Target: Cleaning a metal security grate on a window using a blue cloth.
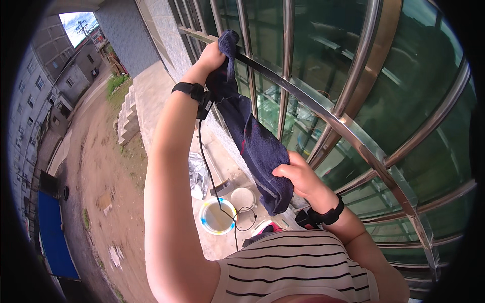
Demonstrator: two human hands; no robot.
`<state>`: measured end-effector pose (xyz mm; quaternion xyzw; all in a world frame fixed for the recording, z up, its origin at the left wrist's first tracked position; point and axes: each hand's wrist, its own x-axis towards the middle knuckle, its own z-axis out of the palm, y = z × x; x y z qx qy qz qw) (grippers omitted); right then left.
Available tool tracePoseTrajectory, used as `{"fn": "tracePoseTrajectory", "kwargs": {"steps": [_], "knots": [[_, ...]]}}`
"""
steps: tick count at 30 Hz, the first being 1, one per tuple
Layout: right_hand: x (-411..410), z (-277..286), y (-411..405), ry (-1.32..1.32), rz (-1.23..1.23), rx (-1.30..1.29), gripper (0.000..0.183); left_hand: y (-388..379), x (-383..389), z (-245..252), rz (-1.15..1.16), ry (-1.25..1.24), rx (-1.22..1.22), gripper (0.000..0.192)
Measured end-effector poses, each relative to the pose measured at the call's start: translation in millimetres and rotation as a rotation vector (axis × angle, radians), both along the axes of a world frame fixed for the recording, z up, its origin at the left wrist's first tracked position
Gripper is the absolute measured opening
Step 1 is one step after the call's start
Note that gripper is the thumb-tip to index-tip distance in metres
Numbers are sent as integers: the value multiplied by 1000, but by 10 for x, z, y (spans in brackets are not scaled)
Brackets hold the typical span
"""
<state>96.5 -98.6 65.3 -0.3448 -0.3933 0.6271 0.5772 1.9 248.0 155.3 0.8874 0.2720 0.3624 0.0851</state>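
Note:
A dark blue towel-like cloth (252, 138) stretches between my two hands beside a metal window grille (284, 79). My left hand (212, 57) grips its upper end at the grille's horizontal bar, with a bunch of cloth standing above the fist. Lower down, my right hand (299, 176) pinches the cloth's wide lower end between thumb and fingers, and a loose corner hangs below. Behind the grille lies greenish window glass (322, 45). Whether the cloth passes around a bar at my left hand cannot be made out.
On the concrete floor below stand a bucket of cloudy water (218, 216) and a round pale lid or stool (243, 199). A crumpled silvery sheet (197, 176) lies nearby. A black cable (206, 163) hangs from my left wrist. Concrete steps (127, 117) lead down to a dirt yard (110, 181).

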Motion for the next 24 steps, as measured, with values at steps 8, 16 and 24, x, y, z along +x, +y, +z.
{"fn": "tracePoseTrajectory", "kwargs": {"steps": [8, 16, 24], "knots": [[0, 24, 147, 197, -80, -145, 24, -78, 270, -98, 324, 166, 147, 20], [-1, -7, 67, 212, -62, -151, 28, -440, 311, -123, 404, -79, 171, 21], [-58, -25, -14, -7, 24, -54, 46, -306, 228, -17, 287, -51, 42, 25]]}}
